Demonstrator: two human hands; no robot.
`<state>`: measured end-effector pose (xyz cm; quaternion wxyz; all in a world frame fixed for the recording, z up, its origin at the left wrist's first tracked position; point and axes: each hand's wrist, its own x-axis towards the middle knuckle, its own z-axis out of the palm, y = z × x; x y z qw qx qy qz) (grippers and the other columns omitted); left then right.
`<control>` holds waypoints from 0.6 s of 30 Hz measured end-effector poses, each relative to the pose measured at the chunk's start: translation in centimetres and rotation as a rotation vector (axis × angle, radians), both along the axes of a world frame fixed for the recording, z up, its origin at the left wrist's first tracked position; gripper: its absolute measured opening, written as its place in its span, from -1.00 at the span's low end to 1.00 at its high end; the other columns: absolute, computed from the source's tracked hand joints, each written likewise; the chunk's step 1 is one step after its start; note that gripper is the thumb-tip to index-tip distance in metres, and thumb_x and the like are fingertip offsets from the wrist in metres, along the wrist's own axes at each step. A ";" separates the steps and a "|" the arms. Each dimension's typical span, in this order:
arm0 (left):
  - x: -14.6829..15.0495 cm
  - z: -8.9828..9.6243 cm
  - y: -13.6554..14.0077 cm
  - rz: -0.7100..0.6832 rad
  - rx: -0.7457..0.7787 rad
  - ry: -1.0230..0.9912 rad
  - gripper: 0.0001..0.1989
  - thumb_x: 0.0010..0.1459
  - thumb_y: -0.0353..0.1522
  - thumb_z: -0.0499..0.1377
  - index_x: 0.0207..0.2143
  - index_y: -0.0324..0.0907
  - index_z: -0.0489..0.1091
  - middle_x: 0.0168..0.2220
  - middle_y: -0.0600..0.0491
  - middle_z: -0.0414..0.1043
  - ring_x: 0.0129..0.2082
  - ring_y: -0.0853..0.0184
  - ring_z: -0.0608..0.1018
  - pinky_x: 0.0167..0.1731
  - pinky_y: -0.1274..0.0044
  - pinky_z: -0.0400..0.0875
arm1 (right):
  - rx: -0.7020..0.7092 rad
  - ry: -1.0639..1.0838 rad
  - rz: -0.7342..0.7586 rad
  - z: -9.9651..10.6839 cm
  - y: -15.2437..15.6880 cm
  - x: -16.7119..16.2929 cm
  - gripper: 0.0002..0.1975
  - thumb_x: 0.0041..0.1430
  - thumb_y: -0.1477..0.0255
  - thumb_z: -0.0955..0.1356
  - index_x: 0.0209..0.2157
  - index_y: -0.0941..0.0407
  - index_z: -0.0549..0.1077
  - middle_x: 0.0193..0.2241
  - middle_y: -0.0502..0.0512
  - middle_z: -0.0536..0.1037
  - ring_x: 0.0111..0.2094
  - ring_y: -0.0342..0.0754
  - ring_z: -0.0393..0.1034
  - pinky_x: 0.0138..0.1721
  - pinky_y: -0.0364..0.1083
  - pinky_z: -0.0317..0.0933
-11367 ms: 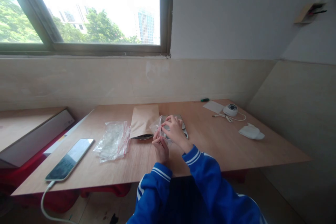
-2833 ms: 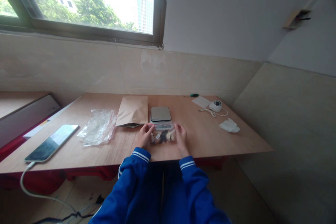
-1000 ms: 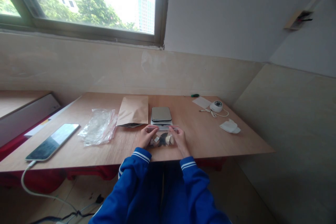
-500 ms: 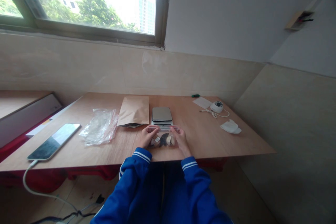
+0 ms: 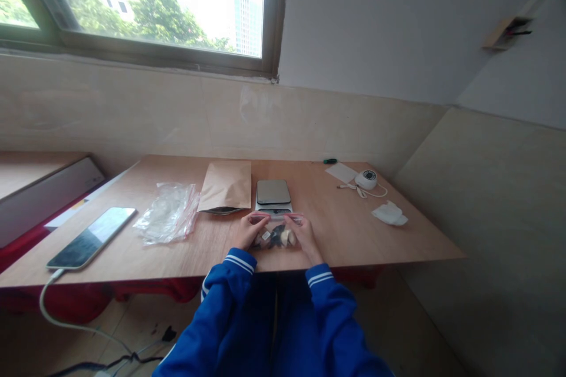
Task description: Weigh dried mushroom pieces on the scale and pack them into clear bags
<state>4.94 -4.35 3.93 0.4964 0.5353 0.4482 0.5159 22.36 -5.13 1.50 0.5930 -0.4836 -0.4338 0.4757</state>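
Note:
A clear zip bag (image 5: 276,237) with dark and pale pieces inside lies at the near side of the table, its red-edged zip strip toward the back. My left hand (image 5: 250,231) pinches the strip near its left end. On the other side, my right hand (image 5: 302,232) pinches the same strip, thumb and fingers closed. What the pieces are is too small to tell. Just beyond the bag stands a small kitchen scale (image 5: 273,192) with a metal plate; the bag's top edge partly covers its display.
Left of the scale lies a brown paper pouch (image 5: 226,185), then a pile of clear plastic bags (image 5: 168,212) and a phone (image 5: 91,238) on a cable. A white camera-like device (image 5: 365,179), crumpled white wrapping (image 5: 389,213) and a green-handled tool (image 5: 329,161) are at the right.
My fingers have shifted very slightly along the bag's strip, and more of the scale's display shows behind it. Otherwise the table looks the same.

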 end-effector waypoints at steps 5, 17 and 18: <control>0.0 0.2 -0.2 0.019 -0.009 0.011 -0.71 -0.11 -0.19 0.32 -0.39 -0.23 0.50 -0.50 0.01 0.53 -0.41 0.28 0.55 -0.41 0.53 0.39 | 0.002 -0.042 -0.004 -0.4 0.1 0.0 -0.64 -0.10 0.18 0.46 -0.35 0.17 0.52 -0.47 0.10 0.60 -0.40 -0.04 0.50 -0.30 -0.10 0.34; 0.1 -0.2 0.3 -0.048 -0.010 -0.007 -0.66 -0.11 -0.16 0.31 -0.35 -0.23 0.52 -0.48 0.01 0.53 -0.42 0.28 0.54 -0.34 0.49 0.41 | -0.001 0.042 0.059 0.1 0.0 0.5 -0.61 -0.13 0.18 0.48 -0.31 0.16 0.51 -0.47 0.10 0.60 -0.39 -0.02 0.51 -0.27 -0.07 0.36; 0.1 -0.3 0.3 -0.053 -0.010 -0.005 -0.66 -0.11 -0.16 0.31 -0.34 -0.23 0.52 -0.47 0.01 0.53 -0.41 0.27 0.54 -0.34 0.48 0.41 | -0.003 0.037 0.069 0.2 0.0 0.5 -0.60 -0.13 0.18 0.48 -0.30 0.16 0.52 -0.46 0.11 0.61 -0.38 -0.02 0.51 -0.28 -0.08 0.36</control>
